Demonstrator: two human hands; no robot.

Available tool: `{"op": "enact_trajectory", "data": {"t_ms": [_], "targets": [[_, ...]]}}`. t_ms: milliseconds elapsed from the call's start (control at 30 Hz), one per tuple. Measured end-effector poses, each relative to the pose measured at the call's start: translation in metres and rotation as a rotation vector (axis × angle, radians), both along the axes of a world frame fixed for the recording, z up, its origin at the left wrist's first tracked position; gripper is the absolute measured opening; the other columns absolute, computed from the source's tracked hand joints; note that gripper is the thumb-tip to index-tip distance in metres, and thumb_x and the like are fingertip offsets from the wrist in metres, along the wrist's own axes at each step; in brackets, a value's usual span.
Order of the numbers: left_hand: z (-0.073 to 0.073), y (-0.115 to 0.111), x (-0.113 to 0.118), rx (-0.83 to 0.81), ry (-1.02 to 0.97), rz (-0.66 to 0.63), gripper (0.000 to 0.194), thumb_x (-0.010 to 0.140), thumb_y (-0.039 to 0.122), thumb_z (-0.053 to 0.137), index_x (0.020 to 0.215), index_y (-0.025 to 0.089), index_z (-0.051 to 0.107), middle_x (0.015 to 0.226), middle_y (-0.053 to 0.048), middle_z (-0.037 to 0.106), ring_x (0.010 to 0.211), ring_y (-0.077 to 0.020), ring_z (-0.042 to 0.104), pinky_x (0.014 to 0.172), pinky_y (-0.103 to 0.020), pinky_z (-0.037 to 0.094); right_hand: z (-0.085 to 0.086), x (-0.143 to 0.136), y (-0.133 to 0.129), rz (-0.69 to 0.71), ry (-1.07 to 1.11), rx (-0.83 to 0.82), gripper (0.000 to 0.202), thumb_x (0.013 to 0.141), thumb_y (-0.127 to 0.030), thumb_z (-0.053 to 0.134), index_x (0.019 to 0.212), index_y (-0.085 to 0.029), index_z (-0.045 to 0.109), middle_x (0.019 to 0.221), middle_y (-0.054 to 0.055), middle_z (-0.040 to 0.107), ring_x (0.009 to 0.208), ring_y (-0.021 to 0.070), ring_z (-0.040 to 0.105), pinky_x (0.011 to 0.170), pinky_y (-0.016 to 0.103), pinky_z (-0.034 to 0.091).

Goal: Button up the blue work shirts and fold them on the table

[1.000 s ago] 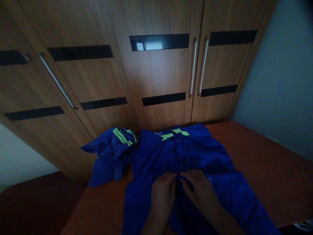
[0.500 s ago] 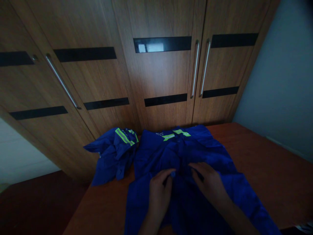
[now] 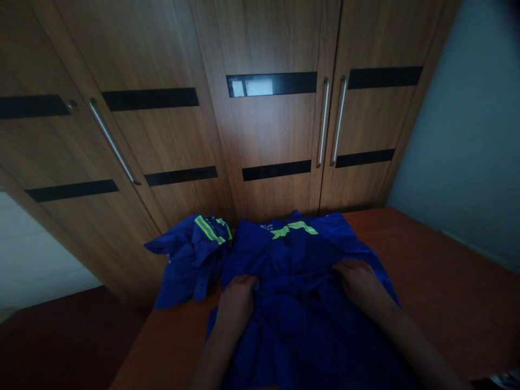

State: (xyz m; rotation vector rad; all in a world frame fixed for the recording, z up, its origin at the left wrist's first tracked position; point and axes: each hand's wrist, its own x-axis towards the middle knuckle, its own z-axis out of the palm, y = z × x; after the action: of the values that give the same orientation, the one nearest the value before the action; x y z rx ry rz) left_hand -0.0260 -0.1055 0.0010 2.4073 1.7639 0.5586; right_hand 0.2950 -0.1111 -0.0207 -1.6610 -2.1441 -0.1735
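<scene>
A blue garment (image 3: 292,303) with yellow-green and silver reflective strips is spread over the reddish-brown table (image 3: 439,281). Its cloth is creased across the middle, between my two hands. My left hand (image 3: 238,298) is closed on the garment's left side, fingers curled around a bit of the fabric. On the right side, my right hand (image 3: 357,276) grips the same garment, its fingertips pinched on the cloth. To the left lies a second, crumpled blue garment (image 3: 187,262) with a reflective strip, touched by neither hand.
Behind the table stands a wooden wardrobe (image 3: 272,130) with metal handles and dark inlaid strips. A grey-blue wall (image 3: 471,135) rises at the right. The dark red floor (image 3: 60,336) shows at the lower left.
My hands have moved apart, the left one leftward and the right one to the right and slightly up. The cloth between them is now drawn out sideways. The view has shifted slightly.
</scene>
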Motion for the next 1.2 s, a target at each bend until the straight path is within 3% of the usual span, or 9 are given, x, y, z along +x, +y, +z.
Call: {"op": "enact_trajectory", "data": {"t_ms": [133,300,400,500,667,833,1000,1067,1200], "targets": [[0.013,-0.01,0.011,0.014,0.082,-0.012,0.053,0.073,0.001,0.045,0.119,0.022,0.059,0.121,-0.006,0.062,0.112,-0.0217,0.054,0.098,-0.036,0.039,0.013,-0.023,-0.005,0.054,0.071,0.0,0.055,0.067,0.001,0.043,0.116,-0.015,0.062,0.114,0.011,0.064,0.107,0.0226,0.056,0.096,0.037,0.04],[0.037,-0.012,0.046,0.069,0.021,-0.114,0.038,0.081,0.015,0.048,0.115,0.025,0.058,0.116,-0.004,0.062,0.109,-0.0219,0.054,0.097,-0.035,0.038,0.046,-0.068,-0.006,0.234,0.14,-0.024,0.038,0.081,-0.01,0.045,0.113,-0.021,0.061,0.11,0.005,0.064,0.105,0.02,0.056,0.095,0.034,0.04],[0.031,-0.003,0.067,0.045,0.079,-0.126,0.024,0.084,0.023,0.049,0.105,0.022,0.061,0.103,-0.006,0.064,0.098,-0.023,0.058,0.088,-0.035,0.043,0.049,-0.093,0.003,0.113,0.154,-0.037,0.021,0.089,-0.023,0.046,0.101,-0.021,0.063,0.099,0.006,0.066,0.095,0.0199,0.059,0.085,0.031,0.044],[0.015,0.009,0.077,0.001,0.13,-0.117,0.017,0.084,0.022,0.05,0.096,0.02,0.062,0.096,-0.007,0.064,0.091,-0.0226,0.061,0.08,-0.034,0.045,0.041,-0.104,0.019,-0.065,0.107,-0.097,0.021,0.09,-0.033,0.047,0.087,-0.019,0.062,0.087,0.007,0.067,0.084,0.0204,0.062,0.071,0.028,0.043],[-0.007,0.019,0.072,-0.087,0.006,-0.151,0.013,0.083,0.018,0.052,0.088,0.02,0.064,0.091,-0.005,0.065,0.085,-0.0199,0.063,0.074,-0.029,0.046,0.024,-0.096,0.04,-0.129,0.157,-0.252,0.017,0.086,-0.026,0.048,0.078,-0.022,0.062,0.079,0.003,0.069,0.074,0.0177,0.064,0.058,0.025,0.035],[-0.008,0.02,0.069,0.035,-0.311,-0.146,0.017,0.086,0.015,0.05,0.088,0.02,0.067,0.086,-0.003,0.065,0.084,-0.0165,0.062,0.077,-0.027,0.045,0.009,-0.067,0.04,-0.286,0.391,-0.205,0.014,0.081,-0.028,0.052,0.072,-0.022,0.062,0.072,0.001,0.068,0.069,0.015,0.063,0.058,0.023,0.034],[-0.011,0.015,0.079,0.056,-0.375,-0.178,0.02,0.086,0.014,0.051,0.089,0.022,0.068,0.086,-0.002,0.065,0.082,-0.0154,0.062,0.076,-0.025,0.046,-0.004,-0.048,0.035,-0.315,0.341,-0.447,0.013,0.077,-0.029,0.054,0.072,-0.023,0.064,0.072,0.002,0.069,0.071,0.0178,0.064,0.059,0.024,0.037],[-0.013,0.012,0.081,0.028,-0.328,-0.203,0.021,0.086,0.013,0.051,0.09,0.022,0.068,0.086,-0.002,0.065,0.082,-0.016,0.062,0.075,-0.025,0.046,0.001,-0.049,0.04,-0.316,0.299,-0.451,0.016,0.08,-0.031,0.052,0.085,-0.022,0.065,0.078,0.004,0.069,0.077,0.019,0.065,0.063,0.025,0.04],[-0.013,0.008,0.082,0.016,-0.275,-0.233,0.022,0.087,0.014,0.049,0.091,0.022,0.068,0.086,-0.002,0.064,0.082,-0.0161,0.061,0.074,-0.024,0.046,0.021,-0.064,0.063,-0.366,0.154,-0.257,0.042,0.084,-0.036,0.05,0.122,-0.018,0.052,0.109,0.013,0.064,0.096,0.0241,0.063,0.074,0.031,0.045]]}}
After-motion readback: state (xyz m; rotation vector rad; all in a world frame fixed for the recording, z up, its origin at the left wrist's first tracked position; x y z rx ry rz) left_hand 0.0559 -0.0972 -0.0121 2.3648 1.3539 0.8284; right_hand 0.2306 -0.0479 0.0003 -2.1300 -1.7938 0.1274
